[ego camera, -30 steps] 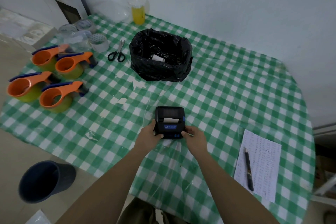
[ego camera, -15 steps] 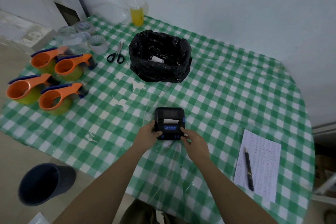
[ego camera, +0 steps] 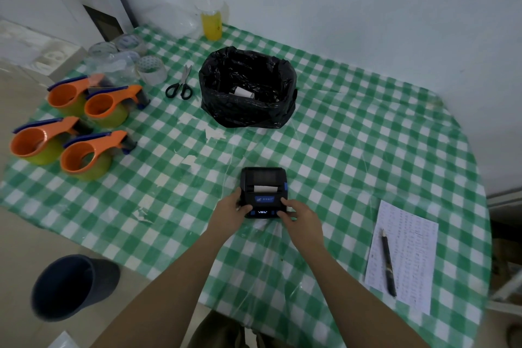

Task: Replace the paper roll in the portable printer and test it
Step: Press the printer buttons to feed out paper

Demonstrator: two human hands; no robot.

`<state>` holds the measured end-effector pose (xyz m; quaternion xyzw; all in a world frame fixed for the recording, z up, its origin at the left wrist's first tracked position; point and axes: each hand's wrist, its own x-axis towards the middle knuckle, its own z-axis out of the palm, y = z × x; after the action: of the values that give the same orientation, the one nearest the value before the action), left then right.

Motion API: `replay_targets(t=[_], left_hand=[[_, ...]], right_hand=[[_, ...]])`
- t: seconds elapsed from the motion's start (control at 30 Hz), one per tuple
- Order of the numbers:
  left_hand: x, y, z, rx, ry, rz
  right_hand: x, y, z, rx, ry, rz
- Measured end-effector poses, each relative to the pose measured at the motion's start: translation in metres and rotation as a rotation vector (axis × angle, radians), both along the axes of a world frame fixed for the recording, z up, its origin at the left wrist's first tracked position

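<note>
A small black portable printer (ego camera: 263, 186) lies flat on the green checked tablecloth (ego camera: 353, 150), lid closed, with a short strip of white paper (ego camera: 265, 188) showing at its slot. A small lit display glows on its near edge. My left hand (ego camera: 232, 212) grips the printer's near left corner. My right hand (ego camera: 301, 216) rests on the near right corner, fingertips on the front panel by the display. A white paper roll (ego camera: 243, 92) lies inside the black bin bag (ego camera: 248, 87) behind the printer.
Several orange tape dispensers (ego camera: 84, 133) and clear tape rolls (ego camera: 149, 68) sit at the left, with scissors (ego camera: 180, 85) beside the bag. A yellow drink cup (ego camera: 211, 21) stands at the back. A printed sheet (ego camera: 406, 260) with a pen (ego camera: 388, 261) lies right. A dark bucket (ego camera: 67, 285) stands on the floor.
My right hand slid from the printer's right side onto its front panel. The display on the near edge now shows light. The printer stayed in place.
</note>
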<state>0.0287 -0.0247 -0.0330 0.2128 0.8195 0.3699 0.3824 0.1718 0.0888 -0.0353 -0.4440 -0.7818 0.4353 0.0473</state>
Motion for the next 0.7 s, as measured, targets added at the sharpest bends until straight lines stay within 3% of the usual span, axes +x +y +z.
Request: replay_targets(t=[0.7], left_hand=[[-0.0007,0.0006,-0.0046,-0.020,-0.005,-0.002]], right_hand=[[-0.0039,0.0011,-0.0006,0.051,-0.036,0.036]])
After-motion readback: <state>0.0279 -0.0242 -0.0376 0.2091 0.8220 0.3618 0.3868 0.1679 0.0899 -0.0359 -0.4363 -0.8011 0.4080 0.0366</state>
